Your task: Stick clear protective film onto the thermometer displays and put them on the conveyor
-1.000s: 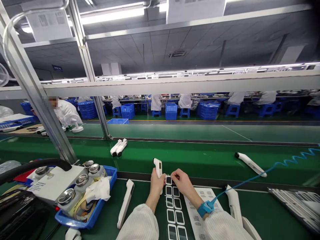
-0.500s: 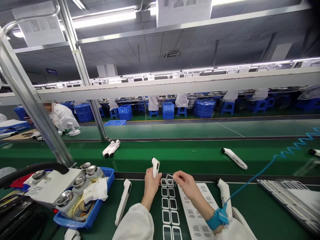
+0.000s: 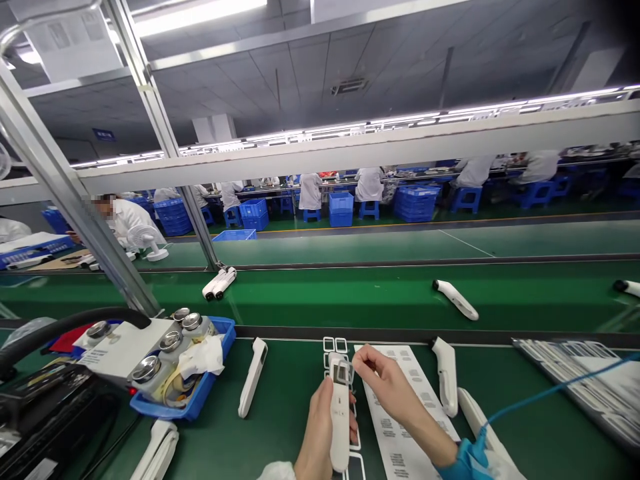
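Note:
My left hand (image 3: 316, 430) is closed around a white handheld thermometer (image 3: 340, 417), its small screen end pointing away from me. My right hand (image 3: 389, 385) pinches a clear window sticker with a white rim (image 3: 346, 373) by its edge, right over the thermometer's screen; whether it touches is hard to tell. Beneath the thermometer lies a sheet of the same white-rimmed stickers (image 3: 341, 345), partly hidden by my left hand. Beside it, under my right forearm, is a white sheet of printed labels (image 3: 395, 427). A blue wrist strap (image 3: 467, 460) circles my right wrist.
More white thermometers lie at left (image 3: 253, 377), at right (image 3: 446, 375) and on the green belt (image 3: 456, 300). A blue tray (image 3: 210, 387) holds metal-topped bottles and tape. Sticker sheets (image 3: 575, 387) are stacked at right. A metal post (image 3: 165, 127) rises left. Co-workers sit far behind.
My left hand has brought the thermometer nearer and turned its screen side up. My right hand has lifted a sticker off the sheet and over the screen. The view has tipped downward.

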Motion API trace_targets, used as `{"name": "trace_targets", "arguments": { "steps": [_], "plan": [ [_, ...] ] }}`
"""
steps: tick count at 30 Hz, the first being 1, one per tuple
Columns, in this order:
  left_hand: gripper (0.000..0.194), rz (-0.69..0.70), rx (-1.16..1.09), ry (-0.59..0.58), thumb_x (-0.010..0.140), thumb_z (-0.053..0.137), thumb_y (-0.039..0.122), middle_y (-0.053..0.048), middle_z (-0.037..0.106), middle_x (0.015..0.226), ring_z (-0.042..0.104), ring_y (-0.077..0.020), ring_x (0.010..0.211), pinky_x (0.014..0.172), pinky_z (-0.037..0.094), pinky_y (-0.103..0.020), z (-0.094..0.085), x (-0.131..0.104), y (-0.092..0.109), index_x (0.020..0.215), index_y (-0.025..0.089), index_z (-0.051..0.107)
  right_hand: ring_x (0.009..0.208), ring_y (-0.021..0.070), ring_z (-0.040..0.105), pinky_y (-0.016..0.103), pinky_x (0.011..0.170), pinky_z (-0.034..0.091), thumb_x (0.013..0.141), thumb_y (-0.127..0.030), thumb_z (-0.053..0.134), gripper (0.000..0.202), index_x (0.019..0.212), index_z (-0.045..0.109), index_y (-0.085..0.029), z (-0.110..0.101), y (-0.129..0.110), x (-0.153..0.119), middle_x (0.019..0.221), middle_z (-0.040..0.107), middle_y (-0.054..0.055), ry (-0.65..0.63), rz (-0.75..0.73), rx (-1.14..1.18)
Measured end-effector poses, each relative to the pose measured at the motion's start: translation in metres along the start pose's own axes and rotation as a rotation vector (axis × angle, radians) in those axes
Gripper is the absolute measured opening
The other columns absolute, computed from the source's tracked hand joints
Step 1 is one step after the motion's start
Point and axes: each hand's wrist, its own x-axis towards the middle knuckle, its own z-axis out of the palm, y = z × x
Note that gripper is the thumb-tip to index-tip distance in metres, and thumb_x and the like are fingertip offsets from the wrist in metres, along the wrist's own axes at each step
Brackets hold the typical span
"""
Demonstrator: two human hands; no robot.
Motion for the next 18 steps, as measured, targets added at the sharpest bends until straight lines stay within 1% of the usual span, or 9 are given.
{"name": "trace_targets", "arguments": {
  "steps": [3, 5, 9, 12, 15, 18],
  "plan": [
    [0.071, -0.002, -0.003, -0.030, 0.060, 0.058, 0.081, 0.000, 0.054, 0.050, 0.047, -0.0101, 0.042, 0.045, 0.041, -0.024, 0.002, -0.003, -0.003, 0.081, 0.013, 0.060, 0.067, 0.0162, 0.046, 0.028, 0.064, 0.039, 0.089, -0.045, 0.048, 0.031, 0.071, 0.052, -0.020, 0.003, -0.002, -0.004, 0.072, 0.051, 0.000, -0.037, 0.010, -0.007],
    [0.071, -0.002, 0.012, -0.038, 0.063, 0.055, 0.081, 0.000, 0.054, 0.049, 0.046, -0.0097, 0.041, 0.045, 0.042, -0.023, 0.003, -0.004, -0.003, 0.081, 0.012, 0.060, 0.067, 0.0161, 0.046, 0.028, 0.063, 0.039, 0.090, -0.043, 0.048, 0.029, 0.072, 0.052, -0.020, 0.005, 0.000, -0.005, 0.072, 0.052, 0.000, -0.041, 0.017, 0.002],
    [0.074, -0.018, 0.031, -0.019, 0.061, 0.054, 0.083, 0.000, 0.055, 0.049, 0.047, -0.0099, 0.042, 0.045, 0.042, -0.023, 0.003, -0.007, -0.003, 0.082, 0.012, 0.059, 0.067, 0.0162, 0.047, 0.028, 0.062, 0.038, 0.090, -0.040, 0.047, 0.027, 0.071, 0.052, -0.021, 0.009, 0.006, -0.006, 0.072, 0.052, 0.000, -0.001, 0.019, -0.008],
    [0.076, -0.002, 0.068, -0.017, 0.061, 0.050, 0.085, 0.001, 0.054, 0.047, 0.046, -0.0099, 0.040, 0.044, 0.042, -0.023, 0.003, -0.008, -0.004, 0.081, 0.012, 0.059, 0.067, 0.0166, 0.048, 0.029, 0.062, 0.038, 0.092, -0.038, 0.046, 0.027, 0.072, 0.051, -0.021, 0.012, 0.006, -0.009, 0.072, 0.052, 0.000, 0.031, 0.000, -0.052],
    [0.077, 0.025, 0.101, -0.036, 0.061, 0.045, 0.088, 0.001, 0.052, 0.043, 0.044, -0.0095, 0.037, 0.041, 0.039, -0.022, 0.003, -0.009, -0.005, 0.076, 0.013, 0.058, 0.070, 0.0175, 0.050, 0.030, 0.064, 0.039, 0.096, -0.034, 0.042, 0.027, 0.075, 0.052, -0.021, 0.013, 0.004, -0.016, 0.076, 0.053, 0.001, 0.032, -0.102, -0.126],
    [0.077, 0.047, 0.123, -0.040, 0.061, 0.041, 0.089, 0.002, 0.049, 0.041, 0.042, -0.0086, 0.035, 0.038, 0.036, -0.021, 0.003, -0.010, -0.005, 0.071, 0.014, 0.056, 0.078, 0.0197, 0.052, 0.034, 0.070, 0.040, 0.098, -0.026, 0.039, 0.021, 0.089, 0.058, -0.022, 0.012, 0.005, -0.024, 0.086, 0.055, 0.004, 0.032, -0.289, -0.298]
  ]
}}
